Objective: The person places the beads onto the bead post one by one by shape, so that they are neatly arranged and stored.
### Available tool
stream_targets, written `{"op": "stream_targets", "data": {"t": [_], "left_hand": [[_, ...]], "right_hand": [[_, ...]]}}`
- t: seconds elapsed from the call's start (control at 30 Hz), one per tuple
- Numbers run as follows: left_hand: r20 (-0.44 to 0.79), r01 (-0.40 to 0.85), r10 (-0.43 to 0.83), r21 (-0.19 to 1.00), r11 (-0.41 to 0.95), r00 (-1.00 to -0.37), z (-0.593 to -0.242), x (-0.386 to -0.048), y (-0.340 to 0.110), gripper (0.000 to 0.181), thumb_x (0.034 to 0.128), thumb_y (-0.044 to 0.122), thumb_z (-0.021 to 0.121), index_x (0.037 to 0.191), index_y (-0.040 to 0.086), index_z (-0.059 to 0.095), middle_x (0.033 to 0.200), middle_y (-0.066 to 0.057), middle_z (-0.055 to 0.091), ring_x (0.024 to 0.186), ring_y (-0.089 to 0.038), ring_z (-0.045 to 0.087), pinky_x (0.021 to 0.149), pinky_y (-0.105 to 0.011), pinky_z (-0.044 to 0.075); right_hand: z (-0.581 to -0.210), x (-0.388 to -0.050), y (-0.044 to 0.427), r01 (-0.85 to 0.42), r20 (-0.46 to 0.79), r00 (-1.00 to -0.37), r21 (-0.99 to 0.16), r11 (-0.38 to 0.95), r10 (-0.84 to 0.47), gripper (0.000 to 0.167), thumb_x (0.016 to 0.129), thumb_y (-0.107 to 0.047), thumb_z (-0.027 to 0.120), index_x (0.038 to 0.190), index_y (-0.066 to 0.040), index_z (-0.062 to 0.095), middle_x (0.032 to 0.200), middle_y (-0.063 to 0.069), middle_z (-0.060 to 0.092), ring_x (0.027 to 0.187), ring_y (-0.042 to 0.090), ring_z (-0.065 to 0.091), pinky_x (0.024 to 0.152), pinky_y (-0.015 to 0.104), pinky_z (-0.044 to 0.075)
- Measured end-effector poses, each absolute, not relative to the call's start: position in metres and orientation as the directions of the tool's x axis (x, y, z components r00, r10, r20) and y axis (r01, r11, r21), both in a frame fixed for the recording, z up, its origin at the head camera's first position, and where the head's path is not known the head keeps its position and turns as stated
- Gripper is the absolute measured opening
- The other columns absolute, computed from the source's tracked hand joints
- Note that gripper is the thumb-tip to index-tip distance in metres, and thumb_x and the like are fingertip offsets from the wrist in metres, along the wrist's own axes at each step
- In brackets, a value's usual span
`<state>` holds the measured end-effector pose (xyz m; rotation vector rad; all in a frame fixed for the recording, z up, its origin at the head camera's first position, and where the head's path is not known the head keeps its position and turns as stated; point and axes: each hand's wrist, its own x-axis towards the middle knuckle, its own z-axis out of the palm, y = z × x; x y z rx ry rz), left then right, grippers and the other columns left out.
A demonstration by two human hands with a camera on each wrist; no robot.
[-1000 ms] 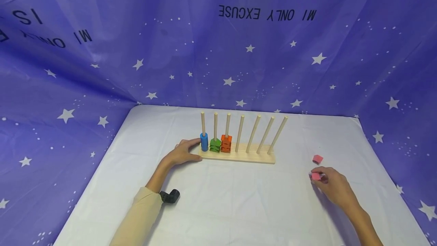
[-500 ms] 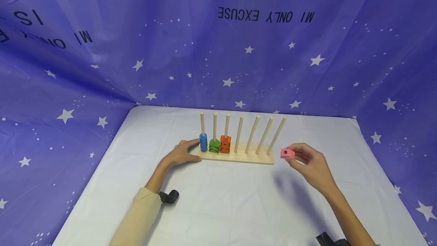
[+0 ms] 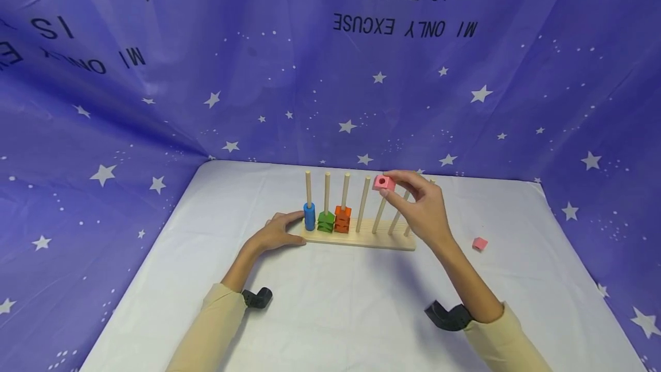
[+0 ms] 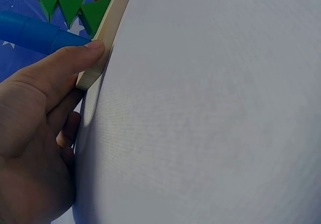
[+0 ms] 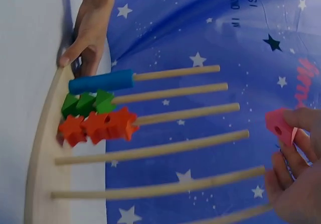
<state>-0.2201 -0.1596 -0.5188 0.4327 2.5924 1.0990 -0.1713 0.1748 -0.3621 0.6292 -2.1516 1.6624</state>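
A wooden peg board [image 3: 361,240] with a row of upright pegs stands on the white table. Its left end is gripped by my left hand [image 3: 275,234], thumb on the front edge in the left wrist view. Blue cylinder beads [image 3: 309,218] fill the lower part of the leftmost peg, green triangular beads [image 3: 326,222] the second, and orange star-shaped beads [image 3: 342,220] the third. Above the board, my right hand [image 3: 424,209] pinches a pink bead [image 5: 277,128] between thumb and fingers. The bead's hole shows, close to the top of the fourth peg [image 3: 364,202] but apart from it.
Another pink bead [image 3: 479,244] lies on the table to the right of the board. Bare pegs stand at the board's right side, partly behind the right hand. A blue-purple star-printed cloth [image 3: 289,73] hangs behind and at both sides of the table.
My right hand has lifted one pink bead off the table at the right and carried it left and up, over the pegs. The left hand keeps its grip on the board.
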Motion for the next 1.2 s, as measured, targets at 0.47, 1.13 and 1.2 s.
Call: {"op": "stream_targets", "data": {"t": [0.47,1.13,1.2], "left_hand": [[-0.149,0.156,0.379,0.732,0.663,-0.913,-0.519,-0.220,-0.159,0.082,0.0804,0.034,0.082,0.150,0.010,0.046,0.150,-0.017,0.046,0.132,-0.035,0.038,0.108,-0.060,0.027],[-0.151,0.153,0.376,0.730,0.666,-0.914,-0.518,-0.219,-0.159,0.081,0.0810,0.033,0.081,0.151,0.011,0.046,0.149,-0.016,0.047,0.132,-0.034,0.038,0.109,-0.059,0.026],[-0.153,0.152,0.375,0.730,0.666,-0.914,-0.518,-0.219,-0.159,0.081,0.0810,0.033,0.081,0.151,0.011,0.045,0.149,-0.016,0.046,0.132,-0.034,0.038,0.109,-0.059,0.026]], "right_hand": [[-0.348,-0.177,0.139,-0.395,0.399,-0.917,-0.895,0.206,-0.025,0.028,0.089,0.006,0.070,0.115,0.013,0.065,0.099,0.022,0.065,0.083,0.016,0.053,0.067,0.021,0.038],[-0.483,-0.197,0.147,-0.096,0.091,-0.995,-0.979,0.181,-0.037,0.026,0.087,-0.001,0.074,0.112,0.003,0.066,0.109,0.017,0.068,0.104,0.027,0.062,0.087,0.025,0.048],[-0.497,-0.197,0.147,-0.054,0.048,-0.998,-0.979,0.196,-0.034,0.026,0.086,0.001,0.074,0.111,0.003,0.066,0.108,0.016,0.069,0.104,0.028,0.062,0.087,0.028,0.048]]}}
